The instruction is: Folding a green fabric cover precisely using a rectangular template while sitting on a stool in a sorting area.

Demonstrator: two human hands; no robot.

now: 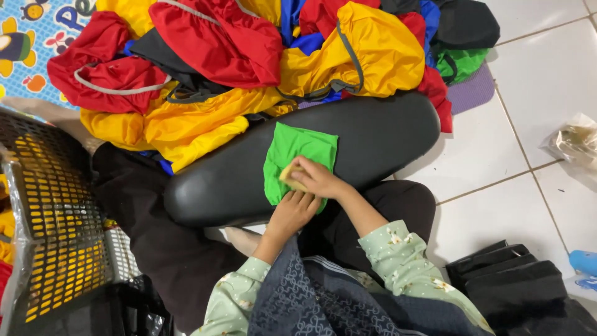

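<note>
A folded green cloth (297, 151) lies on a long black padded board (385, 130) across my lap. My right hand (320, 180) rests on the cloth and grips a small pale yellow block (288, 176), pressing it to the fabric. My left hand (293, 211) lies just below it, fingers closed over the cloth's near edge and pinning it to the board. Both sleeves are pale green with small flowers.
A big heap of red, yellow, blue and black garments (249, 56) lies beyond the board. A black and yellow mesh basket (56, 224) stands at my left. Folded black cloths (516, 280) lie at lower right on white floor tiles (541, 68), with a plastic bag (575, 144) farther right.
</note>
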